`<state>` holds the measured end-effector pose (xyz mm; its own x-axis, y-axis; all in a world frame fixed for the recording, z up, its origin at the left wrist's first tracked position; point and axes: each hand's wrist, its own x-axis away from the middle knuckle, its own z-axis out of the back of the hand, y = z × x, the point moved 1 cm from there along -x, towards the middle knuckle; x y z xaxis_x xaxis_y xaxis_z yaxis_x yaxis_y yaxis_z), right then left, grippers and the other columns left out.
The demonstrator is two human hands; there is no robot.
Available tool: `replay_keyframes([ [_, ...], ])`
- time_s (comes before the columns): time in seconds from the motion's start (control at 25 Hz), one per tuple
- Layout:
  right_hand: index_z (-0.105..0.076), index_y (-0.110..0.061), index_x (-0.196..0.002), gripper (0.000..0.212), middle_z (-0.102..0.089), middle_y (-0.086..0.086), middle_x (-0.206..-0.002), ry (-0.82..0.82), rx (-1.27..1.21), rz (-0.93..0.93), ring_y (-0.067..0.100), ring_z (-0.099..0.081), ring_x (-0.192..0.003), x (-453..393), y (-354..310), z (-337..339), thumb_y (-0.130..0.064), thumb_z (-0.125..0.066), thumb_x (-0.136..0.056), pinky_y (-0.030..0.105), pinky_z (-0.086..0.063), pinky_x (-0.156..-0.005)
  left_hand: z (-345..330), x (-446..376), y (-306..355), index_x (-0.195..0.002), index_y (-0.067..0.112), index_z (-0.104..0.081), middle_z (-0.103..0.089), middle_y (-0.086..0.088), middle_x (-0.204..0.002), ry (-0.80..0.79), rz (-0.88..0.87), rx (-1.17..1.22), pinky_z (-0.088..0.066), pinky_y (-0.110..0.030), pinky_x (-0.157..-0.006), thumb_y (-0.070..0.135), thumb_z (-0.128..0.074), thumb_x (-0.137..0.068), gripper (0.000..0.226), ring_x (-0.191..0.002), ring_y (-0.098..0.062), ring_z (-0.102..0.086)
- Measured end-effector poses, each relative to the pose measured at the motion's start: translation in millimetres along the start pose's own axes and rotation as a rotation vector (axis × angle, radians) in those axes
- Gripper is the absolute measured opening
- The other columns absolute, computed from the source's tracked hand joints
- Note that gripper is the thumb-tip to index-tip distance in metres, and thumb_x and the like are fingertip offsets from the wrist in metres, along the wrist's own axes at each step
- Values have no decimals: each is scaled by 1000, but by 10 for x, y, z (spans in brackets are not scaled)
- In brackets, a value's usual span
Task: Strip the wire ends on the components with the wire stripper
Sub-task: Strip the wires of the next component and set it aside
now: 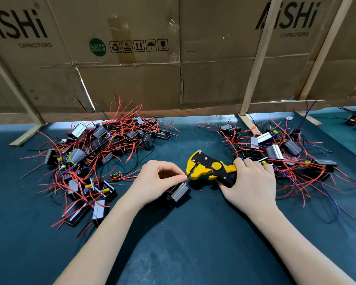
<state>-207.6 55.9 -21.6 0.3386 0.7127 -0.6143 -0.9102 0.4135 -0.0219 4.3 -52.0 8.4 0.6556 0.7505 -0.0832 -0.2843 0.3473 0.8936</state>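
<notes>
Wire tip obscured at stripper head
Left hand pinches red wire; right hand grips wire stripper handles.

- wire stripper: yellow body with black plates and a yellow round knob;
- wires: mostly red, a few black, some blue on the right;
- counter: dark teal;
- cardboard wall: brown, black print, green round mark

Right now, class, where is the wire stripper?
In the head view, the wire stripper lies centre-right on the green mat, gripped by the right hand, between the two component piles.
</notes>
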Motion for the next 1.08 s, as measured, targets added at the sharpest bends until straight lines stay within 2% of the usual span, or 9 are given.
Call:
replay_keyframes([
  [0.08,-57,-10,-77,51,-59,7,-71,11,11,0,33,-58,-69,0,3,-9,-51,-82,-57,40,-37,-70,-10,0,-6,-76,20,-77,-74,1,-73,5,-1,6,-52,-26,-69,21,-77,-83,7,-67,-8,-64],
  [0.24,-57,-10,-79,53,-58,7,-72,28,8,1,32,-57,-71,-5,0,-12,-53,-81,-59,40,-36,-70,-59,4,-17,-76,21,-78,-74,1,-72,30,3,1,-52,-29,-69,21,-78,-83,7,-66,-9,-64],
  [0.32,-57,-10,-79,54,-57,6,-71,37,-3,4,32,-57,-69,-4,-14,-1,-53,-81,-58,40,-35,-70,-91,4,-19,-75,20,-78,-73,2,-70,70,12,8,-51,-24,-65,20,-78,-82,7,-64,-7,-62],
  [0.48,-57,-9,-78,55,-60,6,-72,4,-14,-27,32,-60,-70,1,-33,15,-56,-80,-61,40,-37,-70,-141,23,9,-75,17,-78,-73,2,-68,145,50,141,-49,-17,-58,17,-78,-82,7,-61,-6,-63],
  [0.68,-58,-10,-80,53,-63,6,-75,-42,-25,-43,32,-62,-74,-3,-27,23,-57,-76,-66,40,-36,-73,-225,36,34,-73,12,-78,-72,-4,-65,211,82,157,-50,-15,-57,12,-77,-82,9,-59,-7,-64],
  [0.88,-57,-9,-75,53,-61,6,-69,-5,-12,-14,31,-62,-68,0,-32,36,-54,-81,-61,40,-38,-71,-208,22,29,-71,11,-78,-66,-3,-59,168,178,211,-44,-12,-49,14,-76,-82,12,-52,-4,-57],
  [1.08,-54,-11,-74,52,-56,6,-66,53,33,22,31,-56,-64,-1,-31,23,-52,-81,-58,39,-29,-68,-152,5,5,-75,11,-79,-63,5,-55,93,246,232,-41,-11,-48,21,-79,-81,11,-47,0,-50],
])
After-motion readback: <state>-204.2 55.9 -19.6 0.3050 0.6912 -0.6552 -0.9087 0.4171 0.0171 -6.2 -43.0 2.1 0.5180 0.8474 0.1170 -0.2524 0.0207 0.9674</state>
